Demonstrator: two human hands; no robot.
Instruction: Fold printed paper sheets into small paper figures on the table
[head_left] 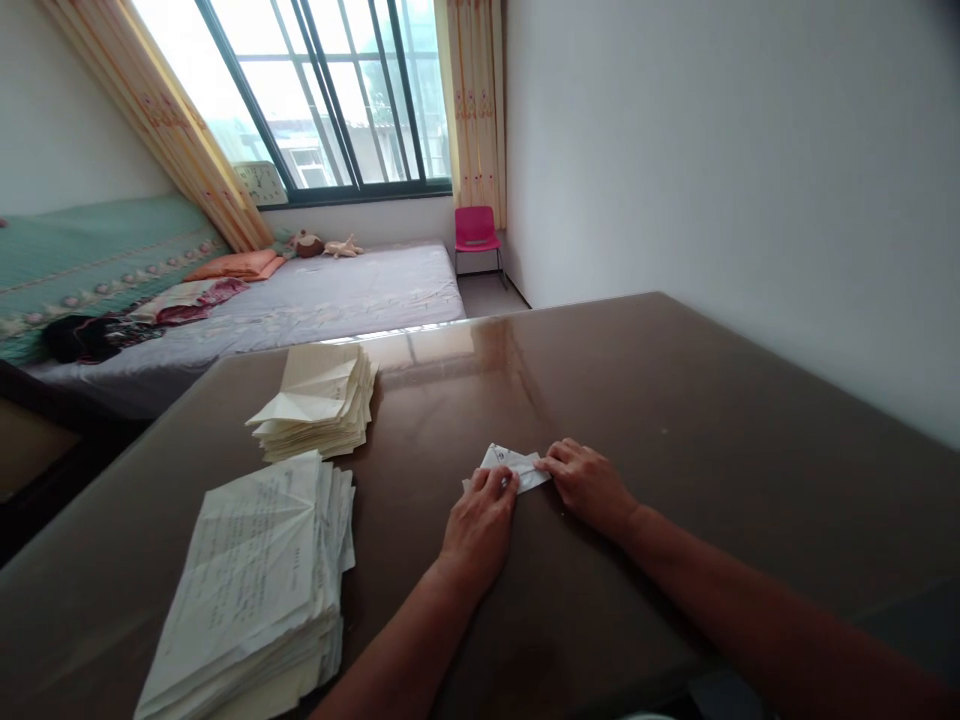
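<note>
A small folded piece of white paper [525,472] lies on the brown table, with a pointed top and a printed mark near it. My left hand [481,520] rests on its left side, fingers curled and pressed together at the paper. At the right end, my right hand [589,485] pinches or presses the edge with its fingers closed. The fingers hide part of the paper's lower left and right corner. To the left of my left hand lies a thick stack of creased, printed white sheets [247,560]. Behind that stack sits a pile of creased cream sheets [322,395].
The glossy brown table [750,450] reaches to the white wall [735,150] on the right. Beyond its far edge are a bed [375,290] with pillows and soft toys, and a pink chair [477,230]. A curtained window [330,100] is at the back.
</note>
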